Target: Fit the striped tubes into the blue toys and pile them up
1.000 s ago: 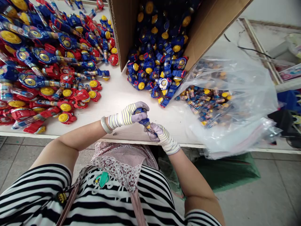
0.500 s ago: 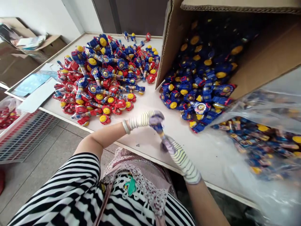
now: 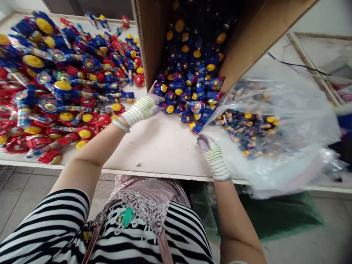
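My left hand, in a striped glove with bare-looking purple-grey fingertips, reaches to the left edge of a heap of blue-and-yellow toy pieces spilling from a cardboard box. Its fingers are apart beside the nearest blue pieces; whether they touch is blurred. My right hand, gloved alike, hovers over the white table just in front of the heap. Its fingers are loosely spread, and I see nothing in them. To its right, a clear plastic bag holds many small blue and yellow toy parts.
A large pile of red and blue toys with yellow discs covers the left of the table. The cardboard box lies on its side, its opening toward me. A small dark scrap lies near the front edge. Green sacking shows beneath the table.
The blue toy that was between my hands is no longer in them. My left hand has gone forward to the heap, my right hand slightly forward. The view has turned right.
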Tool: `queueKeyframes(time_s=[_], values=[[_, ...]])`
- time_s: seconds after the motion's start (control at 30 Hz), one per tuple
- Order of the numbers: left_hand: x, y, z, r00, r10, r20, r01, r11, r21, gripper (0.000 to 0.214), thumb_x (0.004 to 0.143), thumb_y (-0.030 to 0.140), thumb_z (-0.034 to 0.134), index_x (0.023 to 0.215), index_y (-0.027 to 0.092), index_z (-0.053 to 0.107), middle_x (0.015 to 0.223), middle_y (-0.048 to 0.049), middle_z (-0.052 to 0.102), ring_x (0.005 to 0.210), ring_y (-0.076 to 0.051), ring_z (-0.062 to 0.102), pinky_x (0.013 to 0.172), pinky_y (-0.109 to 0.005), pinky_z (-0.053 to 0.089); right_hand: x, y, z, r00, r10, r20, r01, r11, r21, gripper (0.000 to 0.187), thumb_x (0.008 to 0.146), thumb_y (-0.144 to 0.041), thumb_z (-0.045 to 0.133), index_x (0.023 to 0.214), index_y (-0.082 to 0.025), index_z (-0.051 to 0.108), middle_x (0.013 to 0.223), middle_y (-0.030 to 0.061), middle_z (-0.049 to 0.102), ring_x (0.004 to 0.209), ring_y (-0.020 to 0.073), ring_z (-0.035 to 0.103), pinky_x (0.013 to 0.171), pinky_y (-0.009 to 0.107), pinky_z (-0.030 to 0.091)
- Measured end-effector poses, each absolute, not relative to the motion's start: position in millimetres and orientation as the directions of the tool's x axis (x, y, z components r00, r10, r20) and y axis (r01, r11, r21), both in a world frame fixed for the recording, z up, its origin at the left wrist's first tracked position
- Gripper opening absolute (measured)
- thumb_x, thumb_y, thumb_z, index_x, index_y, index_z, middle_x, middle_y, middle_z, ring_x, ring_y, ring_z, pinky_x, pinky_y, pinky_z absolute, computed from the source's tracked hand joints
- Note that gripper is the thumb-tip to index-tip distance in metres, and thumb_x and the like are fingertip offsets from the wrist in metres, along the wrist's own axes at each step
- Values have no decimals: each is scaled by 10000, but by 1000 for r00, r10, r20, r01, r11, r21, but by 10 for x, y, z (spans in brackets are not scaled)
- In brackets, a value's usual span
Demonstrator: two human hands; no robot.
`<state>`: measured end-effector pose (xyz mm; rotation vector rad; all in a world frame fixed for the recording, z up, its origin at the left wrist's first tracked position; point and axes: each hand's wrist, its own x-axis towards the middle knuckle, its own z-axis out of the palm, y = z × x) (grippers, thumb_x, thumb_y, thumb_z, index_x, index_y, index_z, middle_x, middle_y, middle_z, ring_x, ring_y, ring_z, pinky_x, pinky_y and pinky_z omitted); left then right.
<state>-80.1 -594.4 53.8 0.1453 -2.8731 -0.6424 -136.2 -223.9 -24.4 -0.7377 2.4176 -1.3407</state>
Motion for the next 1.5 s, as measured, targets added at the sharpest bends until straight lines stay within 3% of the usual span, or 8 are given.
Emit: queueKeyframes(time_s=[0.13,0.27,0.4,0.5,0.67,0.87,1.27,1.5], values=[[-1275,-5154,103,-976,-211,49,-188,936,297,714,767,312,786,1403,129,519,1424,-205,496,1368,-429,394,1133,-559,354,-1605,-2219,-172,-806,-591,37,-460,587,-666,398,943,-445,509,1192,-193,691,1169,130,731,1078,280,676,1000,463,535],[-1164,-5114,-147,-970,-236,58,-214,943,256,608,817,354,709,1351,115,542,1262,-214,580,1257,-429,482,1106,-587,350,-2204,-1928,1,-918,-392,57,-390,870,-301,407,948,-288,477,1277,-150,671,1291,168,667,1197,318,605,1070,480,469],[-769,-5262,-239,-990,-128,66,-73,842,535,573,731,353,732,1241,136,586,1215,-167,599,1176,-388,538,1083,-542,407,-2731,-1783,96,-962,-229,-147,-239,970,54,438,914,-266,558,1320,-130,650,1440,212,547,1302,385,510,1067,540,428],[-488,-5278,-219,-974,-219,62,-94,637,765,626,687,418,775,1209,166,539,1222,-124,583,1118,-322,589,1051,-481,466,-2869,-1806,76,-939,-224,-262,-260,959,113,406,874,-256,615,1256,-135,680,1454,220,530,1315,385,493,1063,529,422],[-277,-5098,-149,-972,-210,-102,-121,78,990,649,631,393,829,1173,217,521,1114,-65,608,997,-254,635,901,-410,548,-2650,-1641,-14,-909,-343,-237,-341,939,-49,318,894,-292,591,1179,-181,677,1166,140,707,1108,306,624,996,467,475],[-289,-4776,-107,-985,-69,-156,-125,-332,935,648,641,298,764,1229,224,504,1068,-66,622,866,-201,637,689,-303,564,-1786,-1753,-21,-904,-413,112,-381,657,-650,332,976,-386,493,1201,-166,599,1153,148,698,972,240,673,895,406,552],[-237,-4758,328,-998,29,-56,-54,70,996,361,743,388,746,957,133,608,744,-9,611,582,-104,523,517,-203,431,-880,-2499,80,-638,-764,98,-631,445,-635,362,938,-428,587,1205,-196,661,1123,136,709,1040,283,672,924,412,541],[-204,-4861,294,-998,61,35,33,-36,999,403,728,434,712,958,123,604,752,-15,610,598,-123,554,540,-217,435,-596,-2605,154,-747,-656,-107,-141,314,-939,464,909,-619,552,1035,-186,663,811,47,684,650,168,599,631,297,487]])
